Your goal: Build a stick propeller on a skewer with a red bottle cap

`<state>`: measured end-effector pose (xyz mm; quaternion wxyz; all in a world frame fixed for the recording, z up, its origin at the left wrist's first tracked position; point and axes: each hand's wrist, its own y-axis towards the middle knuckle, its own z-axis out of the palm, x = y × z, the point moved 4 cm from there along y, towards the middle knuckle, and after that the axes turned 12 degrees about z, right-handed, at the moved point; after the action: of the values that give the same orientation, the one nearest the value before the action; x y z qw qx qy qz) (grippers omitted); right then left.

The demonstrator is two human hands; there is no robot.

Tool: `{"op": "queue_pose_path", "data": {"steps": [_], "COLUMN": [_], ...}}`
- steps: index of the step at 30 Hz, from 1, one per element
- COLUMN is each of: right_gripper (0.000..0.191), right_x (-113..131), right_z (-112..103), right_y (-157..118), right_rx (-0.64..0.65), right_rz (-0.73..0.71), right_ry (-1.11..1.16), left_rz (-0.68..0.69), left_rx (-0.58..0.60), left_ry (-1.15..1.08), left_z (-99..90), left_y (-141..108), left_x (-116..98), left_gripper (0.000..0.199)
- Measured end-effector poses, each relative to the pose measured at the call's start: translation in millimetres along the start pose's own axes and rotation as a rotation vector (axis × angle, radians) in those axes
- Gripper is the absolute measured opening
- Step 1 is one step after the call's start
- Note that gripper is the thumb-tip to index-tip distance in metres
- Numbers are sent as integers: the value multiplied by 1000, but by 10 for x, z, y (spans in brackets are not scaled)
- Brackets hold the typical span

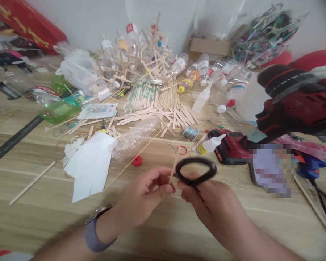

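Note:
A thin wooden craft stick (175, 161) stands tilted upward, pinched between the thumb and fingers of my left hand (142, 197). My right hand (216, 203) is closed around black-handled scissors (197, 160), one dark loop sticking up above the fist. The blades point toward the stick at my left fingertips; they are mostly hidden, and I cannot tell whether they touch it. Just beyond my hands lie a red bottle cap (137, 161), a red ring (182, 150) and a small glue bottle (212, 144).
Cut white paper (91, 170) and a crushed clear bottle (137, 137) lie left of centre. Farther back are loose craft sticks (141, 116), skewers (170, 95) and several plastic bottles (179, 64). A red cordless drill (296, 108) stands at right, near a thread spool (190, 132).

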<state>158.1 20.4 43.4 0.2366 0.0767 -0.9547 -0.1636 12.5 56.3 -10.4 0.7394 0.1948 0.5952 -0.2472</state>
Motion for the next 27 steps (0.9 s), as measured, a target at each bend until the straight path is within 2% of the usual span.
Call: {"op": "queue_pose_path", "data": {"steps": [2, 5, 9, 11, 14, 17, 20, 23, 27], "right_gripper": [38, 35, 32, 33, 32, 30, 27, 23, 25], "right_x": [23, 14, -77, -122, -174, -189, -174, -142, -87], "right_z": [-31, -57, -60, -38, -14, -22, -37, -31, -11], "right_y": [-10, -25, -47, -73, -120, -166, -203, -235, -252], "right_rx": [-75, -104, -83, -53, -37, -55, -76, -77, -69], "right_rz": [-146, -303, -286, -253, -200, -183, -190, -207, -221], "right_ry": [-183, -335, -282, -227, -180, -138, -120, -111, -113], "left_rz": [-25, -35, -77, -111, -131, -115, -50, -7, -95], "left_rx": [12, 0, -77, -114, -145, -169, -142, -125, -136], "left_ry": [-53, -223, -491, -549, -421, -118, 161, 277, 348], "left_z": [37, 82, 65, 36, -2, -21, -10, -8, -39], "left_y": [-2, 14, 37, 37, 24, 0, -11, -12, -33], "left_x": [-15, -36, -9, 7, 8, -17, -63, -72, -8], "left_gripper": [28, 22, 19, 20, 18, 18, 26, 38, 37]}}
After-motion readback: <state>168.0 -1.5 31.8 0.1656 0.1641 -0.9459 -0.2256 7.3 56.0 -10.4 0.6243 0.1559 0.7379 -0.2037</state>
